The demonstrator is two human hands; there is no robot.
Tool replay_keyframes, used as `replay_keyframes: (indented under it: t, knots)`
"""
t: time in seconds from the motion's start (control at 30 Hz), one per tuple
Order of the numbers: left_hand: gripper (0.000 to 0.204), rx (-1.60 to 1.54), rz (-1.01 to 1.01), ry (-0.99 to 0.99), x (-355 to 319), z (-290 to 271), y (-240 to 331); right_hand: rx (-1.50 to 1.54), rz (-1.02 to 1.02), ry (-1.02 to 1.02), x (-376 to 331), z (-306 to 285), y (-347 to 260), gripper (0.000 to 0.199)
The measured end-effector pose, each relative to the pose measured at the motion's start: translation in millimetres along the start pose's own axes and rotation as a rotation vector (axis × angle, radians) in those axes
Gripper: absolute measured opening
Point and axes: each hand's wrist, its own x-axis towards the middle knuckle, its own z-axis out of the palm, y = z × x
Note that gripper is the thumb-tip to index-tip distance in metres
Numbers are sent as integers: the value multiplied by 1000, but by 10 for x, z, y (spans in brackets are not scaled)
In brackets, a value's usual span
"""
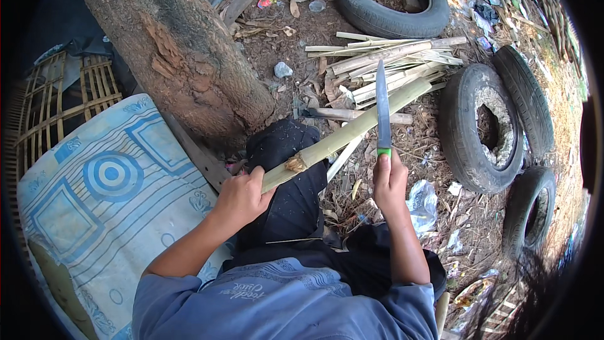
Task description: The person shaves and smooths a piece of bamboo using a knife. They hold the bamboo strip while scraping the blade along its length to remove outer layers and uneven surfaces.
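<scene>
My left grip [242, 196] is wrapped round the near end of a pale green bamboo strip [352, 131], just short of its rough, brown node [296, 163]. My right grip [390, 181] is wrapped round the green handle of a knife [382, 104], the blade pointing away from me. The strip slants up and to the right over my dark-trousered knee [283, 204], and the blade crosses it in view; whether edge and bamboo touch, I can't tell.

I'd judge the step in hand to be shaping this strip with the knife. A next stroke would call for a firm left hold, the edge turned to the bamboo, and my fingers and knee kept out of its path.

Beyond the strip's far end, split bamboo pieces [402, 55] lie heaped on the ground. Farther out, an upright tyre [462, 129] stands right, a tree trunk [176, 44] left.
</scene>
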Motion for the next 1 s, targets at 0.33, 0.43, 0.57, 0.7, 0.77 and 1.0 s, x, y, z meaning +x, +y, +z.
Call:
replay_keyframes:
  t: [0.33, 0.43, 0.57, 0.7, 0.77, 1.0]
  knots:
    - [28, 22, 13, 20, 6, 28, -70, 206, -4, 38, -192, 281, 65, 34]
    - [28, 15, 14, 16, -3, 41, -73, 343, 39, 82, -281, 508, 40, 35]
    - [29, -13, -5, -8, 6, 10, -65, 220, 19, -52, -408, 609, -39, 28]
    - [30, -65, -2, -1, 31, 6, -59, 128, -14, -70, -309, 565, -95, 24]
    - [31, -77, 7, -2, 37, -5, -78, 115, -145, -198, -452, 721, -92, 23]
    - [34, -210, -9, -89, 102, -93, -96, 49, -179, -137, -282, 613, -6, 24]
